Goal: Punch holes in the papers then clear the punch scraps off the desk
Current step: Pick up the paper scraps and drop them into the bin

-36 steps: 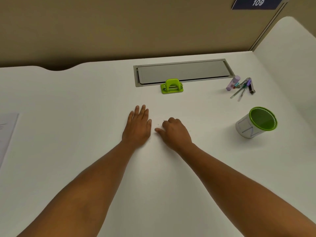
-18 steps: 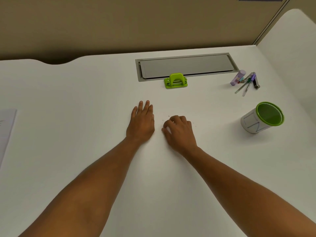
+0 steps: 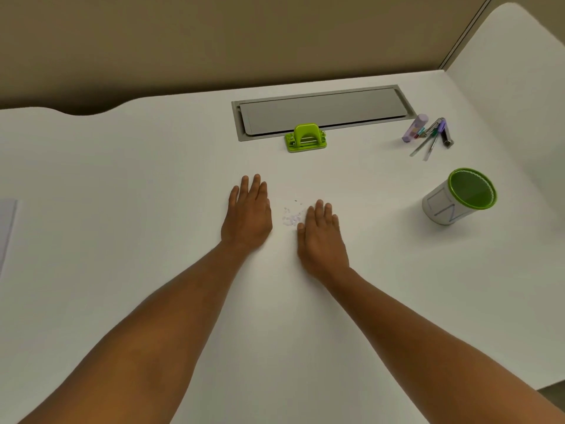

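Head view: right hand (image 3: 321, 237), curled half second ago, now flattened, fingers together; punch scraps (image 3: 292, 217) uncovered beside flat left hand (image 3: 248, 214); gathering judged underway.

worktop (image 3: 122, 209): white, with a grey hatch cover (image 3: 321, 110) set in at the far side
hole punch (image 3: 305, 138): green, just near of the hatch
punch scraps (image 3: 292, 217): small loose pile at centre, between both hands, which lie flat on the worktop
cup (image 3: 458, 195): green-rimmed, at right
pens (image 3: 428, 137): far right, in a cluster
paper (image 3: 6, 228): left edge
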Action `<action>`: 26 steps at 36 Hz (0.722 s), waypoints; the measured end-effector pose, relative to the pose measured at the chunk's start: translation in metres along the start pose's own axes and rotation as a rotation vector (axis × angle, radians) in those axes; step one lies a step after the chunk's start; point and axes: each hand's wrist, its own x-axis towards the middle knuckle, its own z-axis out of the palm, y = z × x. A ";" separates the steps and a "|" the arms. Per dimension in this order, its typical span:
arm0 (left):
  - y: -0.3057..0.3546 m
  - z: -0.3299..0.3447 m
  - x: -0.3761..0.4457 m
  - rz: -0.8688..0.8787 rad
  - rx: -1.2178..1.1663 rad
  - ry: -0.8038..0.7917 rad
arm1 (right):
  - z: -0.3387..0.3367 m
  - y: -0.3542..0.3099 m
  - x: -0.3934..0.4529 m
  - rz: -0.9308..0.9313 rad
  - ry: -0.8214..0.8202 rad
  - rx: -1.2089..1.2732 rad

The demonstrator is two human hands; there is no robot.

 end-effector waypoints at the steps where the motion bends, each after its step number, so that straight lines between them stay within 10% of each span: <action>1: 0.000 0.000 0.000 0.002 0.002 -0.001 | 0.000 -0.002 0.001 -0.040 -0.010 0.010; 26: 0.001 -0.003 0.001 -0.024 0.037 -0.073 | -0.010 -0.013 0.008 -0.422 0.034 -0.086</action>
